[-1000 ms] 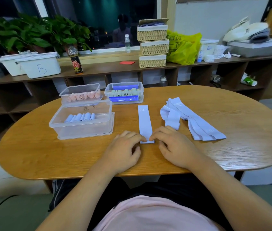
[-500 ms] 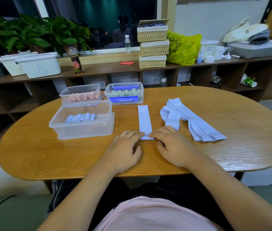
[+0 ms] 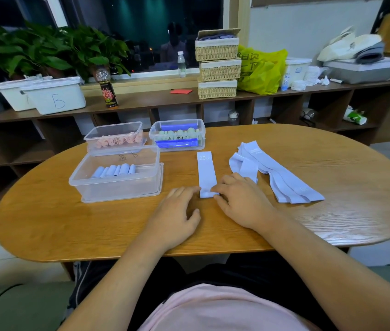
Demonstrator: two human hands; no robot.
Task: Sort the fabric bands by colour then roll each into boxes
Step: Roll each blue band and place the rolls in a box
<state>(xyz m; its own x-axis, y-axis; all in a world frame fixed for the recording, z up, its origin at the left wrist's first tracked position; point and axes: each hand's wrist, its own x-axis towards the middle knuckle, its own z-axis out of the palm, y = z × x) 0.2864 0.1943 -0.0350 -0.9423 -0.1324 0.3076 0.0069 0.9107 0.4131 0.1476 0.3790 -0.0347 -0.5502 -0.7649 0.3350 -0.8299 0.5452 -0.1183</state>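
- Our table [image 3: 69, 223] carries the near box [image 3: 117, 188] with pale blue rolls; behind it the pink box [image 3: 115, 130] and green box [image 3: 200, 136] are stocked, so sorting looks done.
- The pile of unrolled bands [image 3: 284, 182] waits at right; nothing blocks us.
- One band [image 3: 206, 170] lies flat, near end barely curled.
- Our right hand [image 3: 244, 201] pinches that curl; our left hand [image 3: 177, 211] rests nearly straight fingers beside it.

It looked like an office or workroom rather than a home. An oval wooden table [image 3: 320, 163] stood before a long run of low open shelves [image 3: 292, 108] under a dark window [image 3: 141, 25]. On the shelf top sat white bins [image 3: 55, 99], one marked B, three stacked wicker baskets [image 3: 217, 68], a yellow bag [image 3: 260, 70], a grey tub [image 3: 361, 71] and potted plants [image 3: 45, 51]. Clear boxes [image 3: 117, 185] stood on the table.
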